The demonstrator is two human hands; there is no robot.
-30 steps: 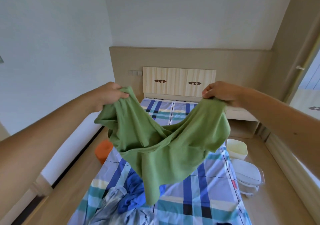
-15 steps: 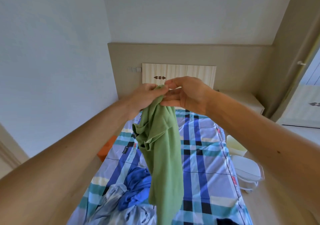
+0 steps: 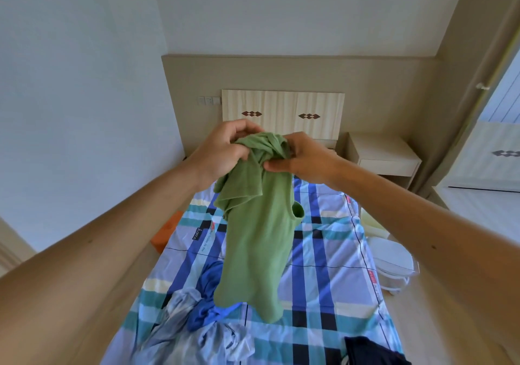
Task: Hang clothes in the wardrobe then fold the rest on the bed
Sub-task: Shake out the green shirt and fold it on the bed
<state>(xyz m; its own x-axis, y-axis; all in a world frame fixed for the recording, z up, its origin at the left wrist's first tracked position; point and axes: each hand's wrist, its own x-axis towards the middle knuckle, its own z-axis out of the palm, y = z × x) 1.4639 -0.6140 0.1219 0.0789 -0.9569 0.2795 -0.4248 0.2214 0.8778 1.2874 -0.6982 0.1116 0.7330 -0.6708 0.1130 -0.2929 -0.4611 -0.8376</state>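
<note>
Here the bed (image 3: 323, 255), covered by a sheet checked in blue, teal and white, fills the lower field and serves as the folding area. Its pale headboard (image 3: 281, 105) stands against the far wall, with a bedside cabinet (image 3: 382, 150) just beside it on the right. A green top (image 3: 259, 241) hangs in the air above the middle of the bed, bunched at its upper end and falling free below. Its lower hem comes near the heap of blue and pale grey clothes (image 3: 194, 325) at the foot of the bed, but whether it touches the heap cannot be told. Held this high, the cloth is drawn straight by its own weight, presumably so that its openings can be found before it is hung or folded. A dark garment (image 3: 371, 350) lies at the lower right of the sheet, apart from the heap; both appear to await their turn. The left hand (image 3: 222, 150) has its grip clamped round the gathered upper cloth, fingers curled over the bundle, and seems to bear the load. The right hand (image 3: 304, 158) meets the bundle from the other side, its grip pinched on a fold between thumb and fingers, probably to separate the layers. An orange object (image 3: 166, 232) sits beside the bed's left edge; what it is cannot be told.
</note>
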